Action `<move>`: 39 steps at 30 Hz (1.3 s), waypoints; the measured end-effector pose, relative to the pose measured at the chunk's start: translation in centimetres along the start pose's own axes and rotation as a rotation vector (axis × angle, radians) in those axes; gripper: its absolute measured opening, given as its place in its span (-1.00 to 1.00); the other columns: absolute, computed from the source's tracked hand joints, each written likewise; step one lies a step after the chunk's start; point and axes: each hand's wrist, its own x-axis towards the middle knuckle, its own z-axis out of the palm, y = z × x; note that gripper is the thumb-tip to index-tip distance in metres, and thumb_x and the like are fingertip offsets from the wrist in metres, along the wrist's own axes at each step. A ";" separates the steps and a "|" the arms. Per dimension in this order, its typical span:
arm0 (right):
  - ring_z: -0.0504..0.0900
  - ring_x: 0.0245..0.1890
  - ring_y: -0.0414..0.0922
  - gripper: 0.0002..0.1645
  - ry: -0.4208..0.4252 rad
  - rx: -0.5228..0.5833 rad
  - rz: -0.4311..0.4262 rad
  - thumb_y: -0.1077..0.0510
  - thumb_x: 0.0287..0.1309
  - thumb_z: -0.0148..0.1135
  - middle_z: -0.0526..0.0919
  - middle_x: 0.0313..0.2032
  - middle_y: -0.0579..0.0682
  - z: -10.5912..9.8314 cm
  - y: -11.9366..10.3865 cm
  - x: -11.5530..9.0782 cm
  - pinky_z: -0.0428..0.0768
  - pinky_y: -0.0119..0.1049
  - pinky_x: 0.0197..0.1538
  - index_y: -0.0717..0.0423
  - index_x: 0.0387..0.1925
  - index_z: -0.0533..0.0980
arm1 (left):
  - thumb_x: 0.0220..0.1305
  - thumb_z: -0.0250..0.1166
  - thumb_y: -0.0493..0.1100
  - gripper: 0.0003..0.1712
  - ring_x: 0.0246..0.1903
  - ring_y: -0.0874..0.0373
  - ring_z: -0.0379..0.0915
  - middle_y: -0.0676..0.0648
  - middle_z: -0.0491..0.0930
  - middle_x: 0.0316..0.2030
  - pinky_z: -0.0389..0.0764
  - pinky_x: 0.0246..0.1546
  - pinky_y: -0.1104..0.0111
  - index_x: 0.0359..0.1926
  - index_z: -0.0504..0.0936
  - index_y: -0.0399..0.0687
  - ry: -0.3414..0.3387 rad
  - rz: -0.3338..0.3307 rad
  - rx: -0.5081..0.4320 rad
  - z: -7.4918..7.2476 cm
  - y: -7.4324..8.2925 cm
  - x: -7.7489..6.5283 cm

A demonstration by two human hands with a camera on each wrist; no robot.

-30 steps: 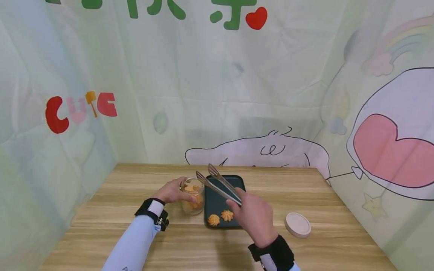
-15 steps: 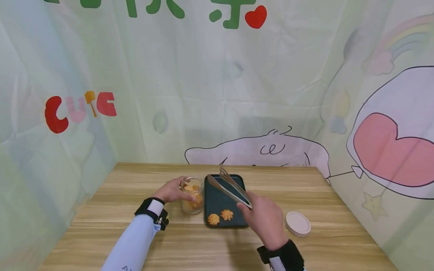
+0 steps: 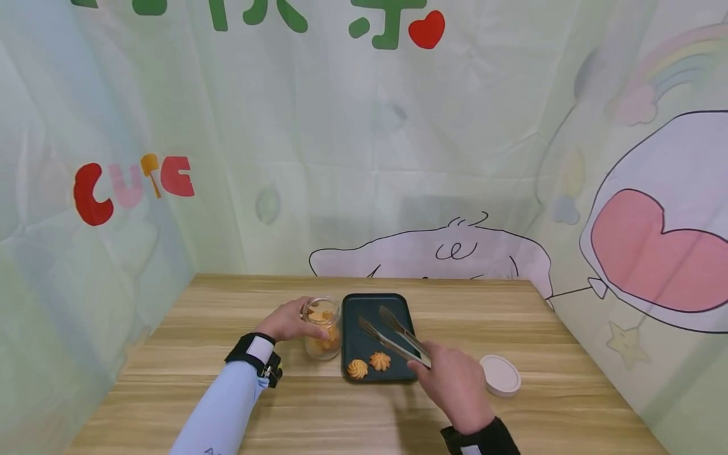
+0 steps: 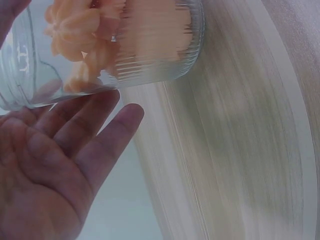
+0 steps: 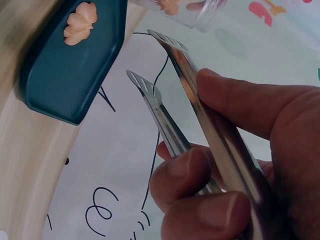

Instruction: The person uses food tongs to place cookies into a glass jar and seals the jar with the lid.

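My left hand (image 3: 291,320) curves round a clear glass jar (image 3: 323,351) of cookies, left of the dark tray; thumb and fingers hold its sides. In the left wrist view the ribbed jar (image 4: 150,45) shows star-shaped cookies (image 4: 75,27) inside. My right hand (image 3: 455,382) grips metal tongs (image 3: 392,344), whose two arms stand apart with nothing between the tips. They hang over the tray (image 3: 364,309). Two swirled cookies, a round one (image 3: 357,369) and a star-shaped one (image 3: 380,361), lie at the tray's near edge. The right wrist view shows thumb and fingers round the tongs (image 5: 200,110).
A round whitish lid (image 3: 500,375) lies on the wooden table (image 3: 318,417), just right of my right hand. Behind the table and at both sides hangs a printed cloth backdrop (image 3: 352,158).
My right hand has moved right and toward me, bringing the tongs from near the jar's mouth down over the tray. The left hand and jar have stayed in place.
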 end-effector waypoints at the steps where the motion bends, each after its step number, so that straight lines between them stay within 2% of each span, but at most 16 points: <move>1: 0.43 -0.65 -0.16 -0.55 -0.008 0.000 -0.001 -0.14 0.05 0.42 0.65 -0.52 -0.03 0.1 0.1 -0.1 0.24 -0.29 -0.64 0.02 -0.08 0.66 | -0.13 0.60 0.13 0.04 0.22 -0.10 0.41 -0.18 0.53 0.21 0.36 0.29 -0.10 0.35 0.36 -0.11 0.000 -0.004 -0.005 0.0 0.0 0.0; 7: 0.40 -0.64 -0.17 -0.57 -0.062 -0.015 0.002 -0.15 0.03 0.42 0.59 -0.57 -0.08 0.4 0.7 -0.6 0.24 -0.29 -0.63 0.03 -0.15 0.67 | -0.14 0.60 0.13 0.03 0.22 -0.11 0.41 -0.17 0.54 0.20 0.37 0.28 -0.11 0.34 0.37 -0.10 0.002 -0.004 0.000 0.1 -0.1 0.1; 14: 0.35 -0.64 -0.17 -0.77 -0.080 -0.039 -0.009 -0.10 -0.03 0.46 0.44 -0.66 -0.16 0.5 1.1 -1.2 0.22 -0.27 -0.63 -0.08 -0.42 0.65 | -0.13 0.60 0.12 0.02 0.22 -0.11 0.41 -0.17 0.54 0.19 0.36 0.28 -0.11 0.34 0.37 -0.09 0.003 -0.008 0.000 0.2 -0.1 0.1; 21: 0.38 -0.62 -0.17 -0.67 -0.098 -0.059 -0.015 -0.09 -0.01 0.46 0.52 -0.61 -0.14 0.7 1.1 -1.3 0.26 -0.26 -0.63 -0.04 -0.21 0.71 | -0.12 0.59 0.12 0.01 0.21 -0.09 0.42 -0.16 0.54 0.19 0.37 0.29 -0.10 0.34 0.38 -0.10 0.001 -0.001 0.008 0.1 -0.1 0.1; 28: 0.36 -0.63 -0.16 -0.68 -0.084 -0.065 -0.020 -0.07 0.01 0.44 0.47 -0.64 -0.14 1.4 1.4 -0.9 0.23 -0.29 -0.62 0.00 -0.23 0.69 | -0.14 0.60 0.12 0.02 0.20 -0.09 0.43 -0.15 0.56 0.17 0.38 0.28 -0.10 0.33 0.39 -0.11 0.011 0.001 0.008 0.1 0.0 0.1; 33: 0.41 -0.63 -0.15 -0.62 -0.061 -0.073 -0.018 -0.10 0.00 0.45 0.55 -0.61 -0.10 2.1 1.6 -0.5 0.25 -0.27 -0.61 0.01 -0.19 0.69 | -0.14 0.60 0.13 0.05 0.23 -0.11 0.40 -0.16 0.53 0.20 0.36 0.29 -0.11 0.35 0.37 -0.11 0.011 -0.002 0.007 0.1 -0.1 0.1; 39: 0.54 -0.61 -0.06 -0.60 0.008 -0.068 -0.019 -0.13 0.01 0.43 0.66 -0.55 0.00 2.5 1.7 -0.4 0.31 -0.20 -0.63 0.00 -0.17 0.67 | -0.15 0.61 0.12 0.05 0.23 -0.10 0.40 -0.16 0.53 0.20 0.35 0.30 -0.11 0.36 0.36 -0.10 0.008 -0.002 0.001 0.1 -0.1 0.2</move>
